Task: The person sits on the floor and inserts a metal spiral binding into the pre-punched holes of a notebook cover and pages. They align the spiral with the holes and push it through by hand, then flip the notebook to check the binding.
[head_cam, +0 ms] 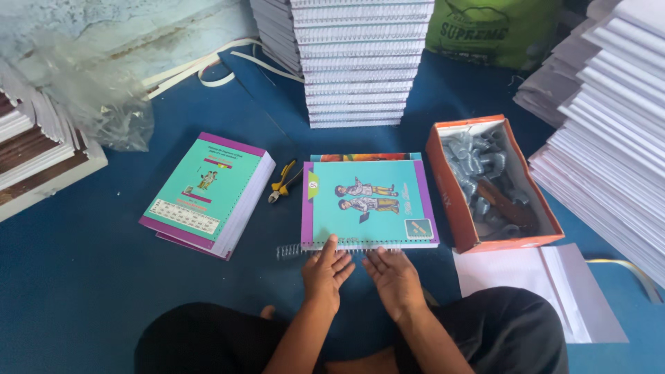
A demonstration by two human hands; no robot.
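Both hands lie flat and unclenched, grasping nothing: the left hand (327, 269) has its fingertips on the near edge of a teal notebook (367, 201), and the right hand (393, 271) rests palm down just beside it, fingers spread toward the same edge. A wire spiral coil (291, 251) runs along that edge and sticks out to the left of the left hand. All of it sits on a blue floor (83, 277).

Far beyond the hands rises a tall stack of bound notebooks (355, 62). To the right of the right hand, sloping piles of white paper blocks (609, 138) fill the side. Left of the left hand, well apart, lies a thick unbound book block with a teal cover (208, 194). Right of the notebook, just beside it, stands an orange cardboard box (457, 208) holding grey coils. Near the right hand lie loose white sheets (512, 273). Between the book block and the notebook lie yellow-handled pliers (282, 181).
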